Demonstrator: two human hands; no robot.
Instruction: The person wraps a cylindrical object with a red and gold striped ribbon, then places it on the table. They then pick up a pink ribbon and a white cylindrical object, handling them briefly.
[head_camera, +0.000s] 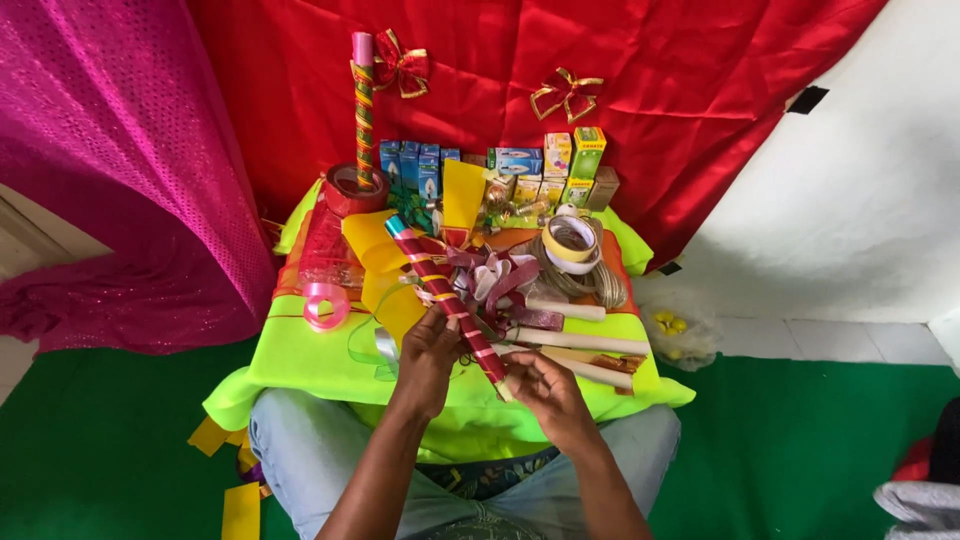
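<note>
Mid-wrap: left hand (428, 352) pinching the striped stick (447, 300) midway, right hand (545, 392) in a closed grip at its near end, above the worktop (300, 355); next, probably pulling the ribbon taut.

We can't read the small boxes (500, 165), too tiny; grey cloth (920, 505) cut off at btm-right edge.

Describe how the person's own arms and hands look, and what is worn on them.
Both forearms are bare: no sleeves reach into view. The left hand and the right hand wear no gloves, and no watch or bracelet shows on either wrist. Rings, if any, are too small to tell. Below the arms, light blue jeans cover the legs.
</note>
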